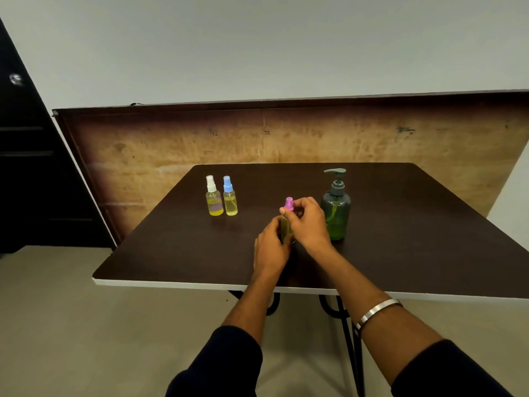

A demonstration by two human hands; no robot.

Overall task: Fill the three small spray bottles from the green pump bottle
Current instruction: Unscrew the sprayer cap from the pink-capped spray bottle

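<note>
Now my left hand [270, 247] wraps the pink-capped bottle [286, 224] upright mid-table [160, 253] to steady it, while my right hand [307, 222] pinches its cap (twisting, I'd judge), the pump bottle [336, 213] just beside.

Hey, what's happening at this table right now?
A person holds the pink-capped spray bottle on the table: the left hand grips its body while the right hand pinches the pink cap. The white-capped bottle and blue-capped bottle stand aside holding yellow liquid, with the green pump bottle just right of the hands.
</note>
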